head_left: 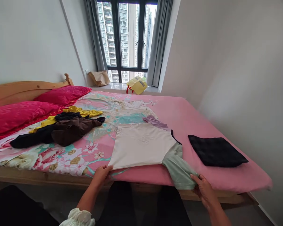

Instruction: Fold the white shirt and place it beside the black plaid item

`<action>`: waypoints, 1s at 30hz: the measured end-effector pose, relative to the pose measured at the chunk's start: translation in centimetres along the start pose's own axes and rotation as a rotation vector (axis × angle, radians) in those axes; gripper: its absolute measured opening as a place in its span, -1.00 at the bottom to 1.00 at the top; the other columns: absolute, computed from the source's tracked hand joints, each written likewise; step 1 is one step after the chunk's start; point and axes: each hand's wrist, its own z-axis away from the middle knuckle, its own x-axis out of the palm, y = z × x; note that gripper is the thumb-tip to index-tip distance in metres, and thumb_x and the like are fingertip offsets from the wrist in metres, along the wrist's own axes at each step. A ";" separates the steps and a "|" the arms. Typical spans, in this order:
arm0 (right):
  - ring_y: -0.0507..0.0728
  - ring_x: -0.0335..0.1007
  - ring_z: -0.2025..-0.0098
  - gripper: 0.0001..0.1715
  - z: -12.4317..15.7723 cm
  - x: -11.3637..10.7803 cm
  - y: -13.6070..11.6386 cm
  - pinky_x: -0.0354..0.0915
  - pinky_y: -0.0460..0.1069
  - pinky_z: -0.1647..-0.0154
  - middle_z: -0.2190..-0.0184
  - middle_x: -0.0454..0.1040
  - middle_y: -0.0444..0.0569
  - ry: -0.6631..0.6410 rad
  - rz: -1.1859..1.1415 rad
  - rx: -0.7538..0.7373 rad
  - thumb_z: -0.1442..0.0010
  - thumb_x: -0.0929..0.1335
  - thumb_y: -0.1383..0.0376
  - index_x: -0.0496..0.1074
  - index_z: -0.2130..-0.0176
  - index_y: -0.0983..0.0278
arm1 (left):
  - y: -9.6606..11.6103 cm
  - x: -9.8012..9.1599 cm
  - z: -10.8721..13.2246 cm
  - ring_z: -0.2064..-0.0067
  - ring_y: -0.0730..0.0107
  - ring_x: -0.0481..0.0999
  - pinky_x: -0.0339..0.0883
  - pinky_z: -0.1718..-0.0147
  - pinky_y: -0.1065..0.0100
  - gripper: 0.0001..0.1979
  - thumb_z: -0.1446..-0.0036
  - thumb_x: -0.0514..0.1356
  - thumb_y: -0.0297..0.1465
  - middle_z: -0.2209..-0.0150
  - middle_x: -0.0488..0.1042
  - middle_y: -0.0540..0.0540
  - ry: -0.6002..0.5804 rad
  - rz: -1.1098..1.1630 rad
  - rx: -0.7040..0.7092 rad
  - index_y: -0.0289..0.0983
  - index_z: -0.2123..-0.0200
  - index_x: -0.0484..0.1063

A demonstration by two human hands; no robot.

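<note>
The left hand (pixel 103 173) pinches the hem corner of the raglan T-shirt (pixel 141 145), and the right hand (pixel 204 189) grips the end of its green sleeve (pixel 178 169). The T-shirt lies spread on the bed (pixel 172 108), near the front edge. To its right is a folded black garment (pixel 217 152); to its left, a loose clothes heap (pixel 73 128), with red pillows (pixel 23 115) behind. The hem points left and the dark collar right; the body's long axis runs sideways. The cream cloth looks soft, slightly wrinkled.
</note>
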 end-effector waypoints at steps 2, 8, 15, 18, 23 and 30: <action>0.01 0.33 0.48 -0.43 0.6 -0.6 0.3 0.28 -0.11 0.52 0.48 0.42 -0.23 -0.024 0.017 0.010 0.29 0.51 0.13 0.30 0.27 0.21 | -0.6 0.2 0.7 0.70 0.53 0.21 -0.01 0.72 0.48 -0.73 0.15 0.17 -0.17 0.71 0.21 0.11 -0.005 0.042 -0.016 -0.24 0.57 0.23; -0.04 0.23 0.58 -0.43 1.3 -0.3 0.6 0.16 -0.16 0.66 0.56 0.32 -0.29 0.033 -0.020 -0.065 0.28 0.49 0.16 0.28 0.25 0.20 | -1.6 0.5 1.1 0.72 0.57 0.16 -0.06 0.73 0.50 -0.68 0.27 0.22 -0.16 0.74 0.24 0.12 0.022 0.135 0.016 -0.23 0.55 0.19; -0.08 0.12 0.71 -0.42 1.2 -2.6 2.3 0.17 -0.13 0.70 0.62 0.19 -0.33 0.024 0.050 -0.006 0.24 0.49 0.10 0.25 0.24 0.19 | -4.3 -0.7 2.1 0.70 0.52 0.25 0.09 0.71 0.46 -0.63 0.31 0.25 -0.16 0.64 0.39 0.05 0.089 0.174 -0.001 -0.24 0.45 0.26; -0.06 0.19 0.67 -0.35 1.1 -2.9 2.4 0.24 -0.10 0.64 0.56 0.25 -0.31 0.027 0.105 0.031 0.25 0.49 0.03 0.28 0.19 0.17 | -4.0 -0.7 2.6 0.72 0.53 0.25 0.12 0.71 0.43 -0.45 0.26 0.24 -0.02 0.56 0.46 0.01 0.080 0.138 0.012 -0.29 0.26 0.35; 0.03 0.31 0.52 -0.43 0.8 -2.0 1.2 0.26 -0.08 0.56 0.47 0.39 -0.17 -0.008 0.270 -0.011 0.21 0.45 -0.04 0.37 0.28 0.26 | -2.0 0.1 2.6 0.69 0.49 0.32 0.18 0.72 0.44 -0.49 0.20 0.24 -0.06 0.55 0.45 0.02 0.025 0.105 0.052 -0.30 0.24 0.36; 0.07 0.36 0.40 -0.39 0.9 -0.6 0.0 0.33 -0.05 0.43 0.36 0.46 -0.12 -0.065 0.186 -0.124 0.15 0.44 0.01 0.35 0.13 0.22 | -0.1 0.8 2.3 0.57 0.48 0.45 0.32 0.59 0.47 -0.75 0.17 0.26 -0.31 0.58 0.33 0.15 -0.007 0.324 -0.021 -0.23 0.44 0.24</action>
